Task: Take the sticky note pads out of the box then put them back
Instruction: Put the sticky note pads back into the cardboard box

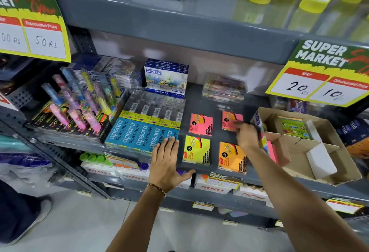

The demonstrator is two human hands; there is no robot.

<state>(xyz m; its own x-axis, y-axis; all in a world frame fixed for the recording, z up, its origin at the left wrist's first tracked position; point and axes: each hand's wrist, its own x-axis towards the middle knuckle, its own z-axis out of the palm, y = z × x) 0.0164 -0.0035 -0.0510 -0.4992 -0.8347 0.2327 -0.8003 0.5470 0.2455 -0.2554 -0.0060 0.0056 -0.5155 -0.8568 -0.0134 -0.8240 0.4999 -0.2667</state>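
Several sticky note pads lie flat on the grey shelf point(215, 100): a pink pad point(200, 125), a yellow pad point(196, 150), an orange pad point(232, 157) and a second pink pad point(228, 120) at the back right. My right hand point(246, 137), blurred, reaches in front of the box, and its fingers close on the right edge of that second pink pad. To the right stands the open cardboard box point(319, 164), with a green pad point(293, 129) and pink pads point(272, 151) inside. My left hand point(165, 158) rests flat and empty on the shelf's front edge.
Blue Apsara pencil packs point(143, 132) lie just left of the pads, with oil pastel boxes point(166, 78) behind them and a clear case point(224, 88) at the back. Highlighter displays point(75, 108) fill the left. A price sign point(321, 76) hangs above the box.
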